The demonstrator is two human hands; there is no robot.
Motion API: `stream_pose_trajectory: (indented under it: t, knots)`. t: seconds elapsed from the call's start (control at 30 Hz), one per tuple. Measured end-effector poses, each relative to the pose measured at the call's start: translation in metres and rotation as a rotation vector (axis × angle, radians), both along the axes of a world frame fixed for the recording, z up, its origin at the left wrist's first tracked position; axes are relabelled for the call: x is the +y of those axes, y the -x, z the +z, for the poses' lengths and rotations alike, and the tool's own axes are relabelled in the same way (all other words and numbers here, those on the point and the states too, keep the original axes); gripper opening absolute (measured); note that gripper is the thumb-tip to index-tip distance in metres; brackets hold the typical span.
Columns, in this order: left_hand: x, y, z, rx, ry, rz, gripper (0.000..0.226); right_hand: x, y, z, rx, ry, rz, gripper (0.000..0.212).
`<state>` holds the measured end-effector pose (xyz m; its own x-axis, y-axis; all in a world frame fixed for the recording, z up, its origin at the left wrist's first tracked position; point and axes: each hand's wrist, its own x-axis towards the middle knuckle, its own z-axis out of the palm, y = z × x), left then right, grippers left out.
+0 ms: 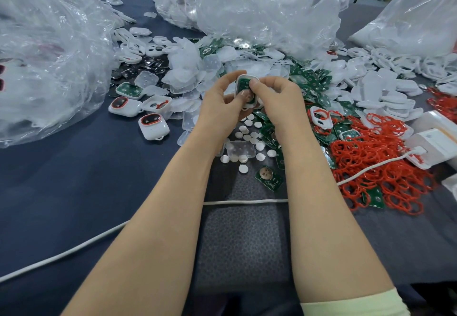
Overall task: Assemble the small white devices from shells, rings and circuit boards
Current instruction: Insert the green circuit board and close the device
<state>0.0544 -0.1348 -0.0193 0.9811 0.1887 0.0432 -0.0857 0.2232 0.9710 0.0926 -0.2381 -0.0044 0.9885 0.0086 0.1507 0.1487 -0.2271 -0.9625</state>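
Both hands meet above the middle of the table around one white shell point(243, 80) with a green circuit board seated inside it. My left hand point(220, 103) grips the shell from the left, thumb on the board. My right hand point(277, 98) pinches the shell's top edge and presses on the board. Two finished devices point(153, 126) with red-ringed dark windows lie to the left. Loose green boards point(269, 178), small white discs point(243, 168) and a heap of red rings point(371, 167) lie below and to the right of the hands.
Large clear plastic bags point(49, 51) with parts stand at the left, back and far right. White shell halves point(385, 93) are piled at the right, translucent covers point(188, 68) at centre. A white cable point(247, 202) runs across the dark cloth; white boxes point(435, 140) sit at the right edge.
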Motion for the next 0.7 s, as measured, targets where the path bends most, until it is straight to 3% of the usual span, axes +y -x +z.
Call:
stream_pose_trajectory:
  t: [0.7]
  knots:
    - [0.0030, -0.0007, -0.0035, 0.002, -0.053, 0.029, 0.029, 0.0020, 0.0010, -0.0014, -0.031, 0.143, 0.042, 0.013]
